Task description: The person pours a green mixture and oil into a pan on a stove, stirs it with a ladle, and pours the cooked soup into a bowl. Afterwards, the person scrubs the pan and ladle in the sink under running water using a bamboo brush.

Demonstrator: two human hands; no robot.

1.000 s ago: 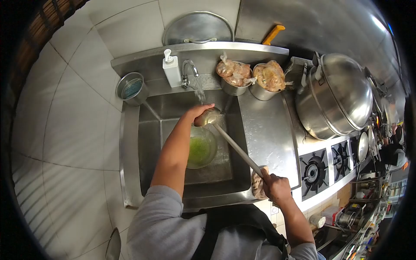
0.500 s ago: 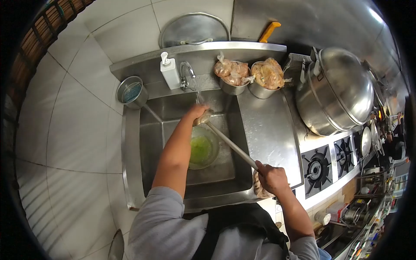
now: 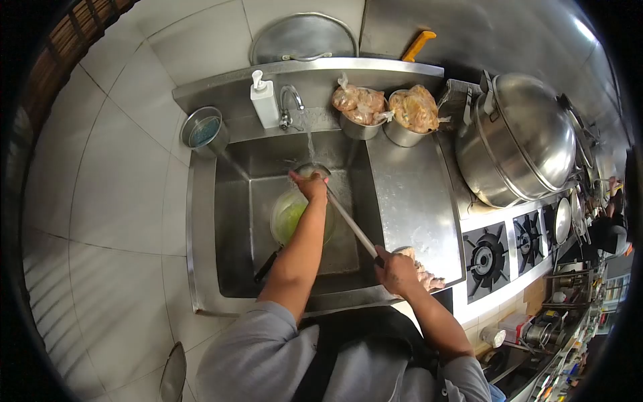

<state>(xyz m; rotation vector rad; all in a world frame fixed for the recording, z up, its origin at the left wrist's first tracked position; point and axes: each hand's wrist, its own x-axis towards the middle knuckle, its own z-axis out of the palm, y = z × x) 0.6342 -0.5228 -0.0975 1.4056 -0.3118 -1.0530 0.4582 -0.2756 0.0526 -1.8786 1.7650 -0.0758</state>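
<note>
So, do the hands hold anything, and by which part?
The right hand holds the ladle by its handle, far from the scoop. The left hand is at the scoop; whether it grips cannot be told.

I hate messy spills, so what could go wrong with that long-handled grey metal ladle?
Water from the curved silver tap might splash off the round head of the ladle. Its handle could slip from the right hand if wet, knocking the round vessel of bright green contents below. The knotted clear plastic bags of reddish food, heaped above the round metal container nearer the tap, might tumble into the rectangular steel sink if bumped.
</note>
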